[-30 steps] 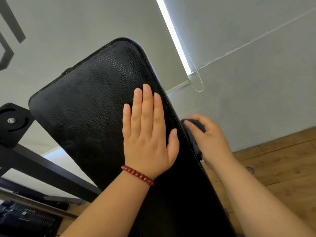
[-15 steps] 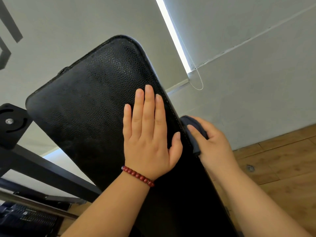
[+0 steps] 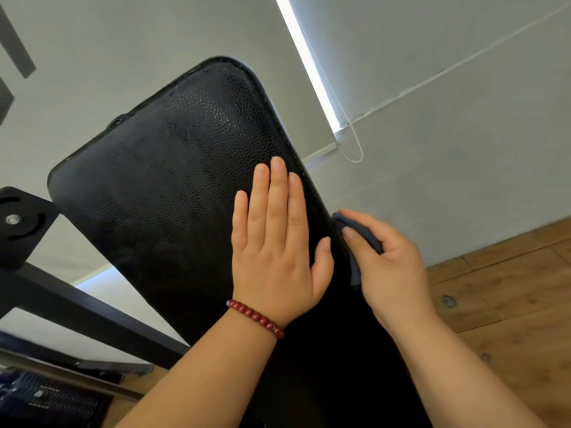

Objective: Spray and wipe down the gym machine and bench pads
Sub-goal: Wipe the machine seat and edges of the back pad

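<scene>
A black textured bench pad tilts up across the middle of the view. My left hand, with a red bead bracelet on the wrist, lies flat on the pad's face near its right edge, fingers straight. My right hand grips a dark blue cloth and holds it against the pad's right side edge. Most of the cloth is hidden under my fingers and behind the pad's edge.
A black metal frame arm with a round pivot plate runs under the pad at the left. A grey wall with a window blind and bead chain stands behind. Wooden floor lies at the right.
My right hand with the cloth has slid down and back up a little along the pad's right edge. My left hand has stayed flat on the pad.
</scene>
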